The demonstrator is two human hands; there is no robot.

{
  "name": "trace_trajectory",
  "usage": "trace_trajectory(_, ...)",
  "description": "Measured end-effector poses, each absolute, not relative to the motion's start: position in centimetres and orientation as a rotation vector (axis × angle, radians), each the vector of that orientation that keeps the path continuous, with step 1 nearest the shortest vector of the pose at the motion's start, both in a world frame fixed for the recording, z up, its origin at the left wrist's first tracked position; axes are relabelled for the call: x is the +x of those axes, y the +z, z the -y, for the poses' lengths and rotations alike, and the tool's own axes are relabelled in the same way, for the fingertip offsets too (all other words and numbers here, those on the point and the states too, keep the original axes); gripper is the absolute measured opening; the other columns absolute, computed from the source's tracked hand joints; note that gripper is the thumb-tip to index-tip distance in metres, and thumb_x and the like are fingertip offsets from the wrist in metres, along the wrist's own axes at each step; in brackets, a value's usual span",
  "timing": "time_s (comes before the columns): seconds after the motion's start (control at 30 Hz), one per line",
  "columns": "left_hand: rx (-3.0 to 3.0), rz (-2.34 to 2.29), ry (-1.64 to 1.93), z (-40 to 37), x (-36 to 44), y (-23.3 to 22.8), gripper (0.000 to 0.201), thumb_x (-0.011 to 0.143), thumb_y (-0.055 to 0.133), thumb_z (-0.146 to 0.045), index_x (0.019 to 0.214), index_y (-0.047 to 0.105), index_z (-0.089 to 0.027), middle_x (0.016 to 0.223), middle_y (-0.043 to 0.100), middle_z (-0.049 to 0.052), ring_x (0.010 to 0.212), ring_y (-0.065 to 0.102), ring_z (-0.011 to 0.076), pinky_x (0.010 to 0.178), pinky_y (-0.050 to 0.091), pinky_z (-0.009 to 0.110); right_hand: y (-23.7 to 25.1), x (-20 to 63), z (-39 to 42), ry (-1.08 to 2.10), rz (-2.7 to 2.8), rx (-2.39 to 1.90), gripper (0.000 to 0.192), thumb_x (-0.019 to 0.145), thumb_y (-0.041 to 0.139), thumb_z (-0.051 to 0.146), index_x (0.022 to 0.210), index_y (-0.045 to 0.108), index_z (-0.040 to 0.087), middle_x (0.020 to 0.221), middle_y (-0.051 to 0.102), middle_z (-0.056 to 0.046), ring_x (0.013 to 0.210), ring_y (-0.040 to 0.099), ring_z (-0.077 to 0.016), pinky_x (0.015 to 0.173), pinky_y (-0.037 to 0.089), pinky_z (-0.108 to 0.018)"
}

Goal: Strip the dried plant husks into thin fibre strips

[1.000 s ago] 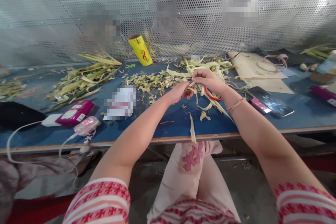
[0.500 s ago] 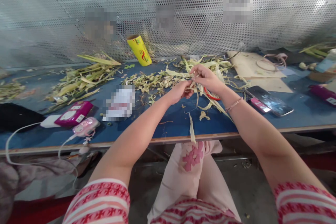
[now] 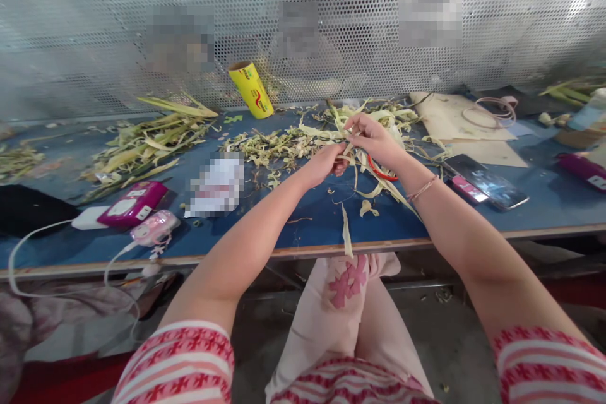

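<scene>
Only the head view here, looking down over the blue table (image 3: 307,227). Both hands met near the middle of it, just in front of the heap of pale husk strips (image 3: 374,115) along the back. The left hand (image 3: 326,164) was closed in a loose fist, fingertips pinched on the near end of a thin husk strip (image 3: 354,164). The right hand (image 3: 374,139) sat just above and beyond it, fingers curled and pinched on that same bundle of strips, with a red ring (image 3: 381,172) peeking out under the palm; couldn't tell if it was gripped or just lying there.

Compared with a second ago, not much moved. The right hand had lifted a touch and tilted, its fingers drawn up over the strip, while the left hand stayed put, so it looked to me like the strip was being pulled or split between the two pinches. The loose strips hung over the table edge same as before.

Around them: a phone (image 3: 487,183) to the right, a pink device (image 3: 133,203) and a small pink gadget (image 3: 156,227) to the left, a yellow roll (image 3: 250,88) leaning at the mesh wall (image 3: 95,25), and more green stalks (image 3: 151,139) well off to the left.
</scene>
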State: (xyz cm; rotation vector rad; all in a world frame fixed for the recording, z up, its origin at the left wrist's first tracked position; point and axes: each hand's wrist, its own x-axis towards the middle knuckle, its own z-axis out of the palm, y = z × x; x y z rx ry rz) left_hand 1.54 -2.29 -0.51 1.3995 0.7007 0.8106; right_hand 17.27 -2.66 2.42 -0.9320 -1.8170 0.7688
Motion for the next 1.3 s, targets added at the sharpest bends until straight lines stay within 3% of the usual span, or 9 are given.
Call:
trace_trajectory(0.23, 1.383, -0.704, 0.9, 2.6, 1.6, -0.6, 0.031, 0.094, 0.036, -0.018, 0.064, 0.044, -0.019, 0.05, 0.039, -0.004, 0.044, 0.037, 0.0078, 0.046, 0.032, 0.021, 1.7, 17.2, 2.8, 0.668, 2.011, -0.831, 0.026, 0.085, 0.055, 0.016, 0.108, 0.049, 0.023, 0.073, 0.042, 0.004, 0.063, 0.04, -0.0129, 0.065, 0.036, -0.028)
trace_trajectory(0.4, 1.397, -0.707, 0.951, 2.8, 1.5, -0.5, 0.031, 0.092, 0.035, -0.015, 0.064, 0.047, -0.018, 0.051, 0.045, -0.003, 0.045, 0.04, 0.0084, 0.046, 0.034, 0.021, 1.5, 17.3, 3.3, 0.358, 2.214, -0.745, 0.038, 0.089, 0.046, 0.013, 0.126, 0.045, 0.021, 0.082, 0.053, -0.001, 0.078, 0.053, -0.0191, 0.08, 0.046, -0.037)
trace_trajectory(0.53, 1.325, -0.735, 1.0, 3.0, 1.6, -0.4, 0.03, 0.093, 0.037, -0.015, 0.065, 0.049, -0.018, 0.05, 0.044, -0.004, 0.044, 0.042, 0.0081, 0.045, 0.035, 0.02, 1.3, 17.0, 3.3, 0.137, 2.312, -0.729, 0.04, 0.089, 0.042, 0.011, 0.128, 0.047, 0.02, 0.088, 0.061, -0.007, 0.089, 0.058, -0.0241, 0.088, 0.047, -0.043)
trace_trajectory(0.7, 1.205, -0.799, 1.058, 3.1, 2.1, -0.4, 0.036, 0.097, 0.039, -0.021, 0.061, 0.042, -0.019, 0.045, 0.037, -0.006, 0.038, 0.038, 0.0059, 0.041, 0.03, 0.018, 0.7, 16.8, 3.1, -0.028, 2.349, -0.707, 0.029, 0.091, 0.045, 0.018, 0.12, 0.051, 0.018, 0.098, 0.064, -0.012, 0.096, 0.059, -0.0269, 0.092, 0.048, -0.048)
trace_trajectory(0.93, 1.202, -0.832, 1.167, 3.3, 2.4, -0.2, 0.042, 0.099, 0.045, -0.029, 0.059, 0.037, -0.02, 0.04, 0.028, -0.008, 0.032, 0.027, 0.0041, 0.037, 0.02, 0.02, 0.5, 16.8, 2.8, 0.082, 2.182, -0.768, 0.026, 0.094, 0.049, 0.025, 0.119, 0.054, 0.022, 0.103, 0.061, -0.01, 0.098, 0.058, -0.0233, 0.092, 0.051, -0.044)
trace_trajectory(1.03, 1.239, -0.825, 1.219, 3.0, 2.2, -0.2, 0.046, 0.099, 0.046, -0.041, 0.059, 0.037, -0.02, 0.042, 0.027, -0.008, 0.033, 0.026, 0.0043, 0.038, 0.019, 0.021, 0.7, 17.0, 2.3, 0.11, 1.964, -0.897, 0.02, 0.093, 0.053, 0.026, 0.11, 0.06, 0.023, 0.105, 0.061, -0.009, 0.1, 0.058, -0.0229, 0.093, 0.051, -0.044)
trace_trajectory(1.13, 1.264, -0.832, 1.25, 2.6, 1.9, -0.4, 0.05, 0.097, 0.046, -0.053, 0.06, 0.035, -0.021, 0.045, 0.025, -0.007, 0.035, 0.025, 0.004, 0.039, 0.019, 0.021, 0.9, 17.1, 1.7, 0.248, 1.889, -0.961, 0.013, 0.09, 0.056, 0.026, 0.099, 0.065, 0.022, 0.1, 0.064, -0.007, 0.093, 0.06, -0.0207, 0.086, 0.053, -0.04)
trace_trajectory(1.3, 1.311, -0.851, 1.264, 2.2, 1.7, -0.6, 0.053, 0.096, 0.044, -0.058, 0.06, 0.036, -0.021, 0.045, 0.026, -0.006, 0.036, 0.027, 0.005, 0.039, 0.02, 0.022, 0.9, 16.8, 1.3, 0.478, 1.86, -0.971, 0.018, 0.09, 0.058, 0.032, 0.093, 0.071, 0.02, 0.09, 0.069, -0.005, 0.078, 0.062, -0.0173, 0.078, 0.053, -0.036)
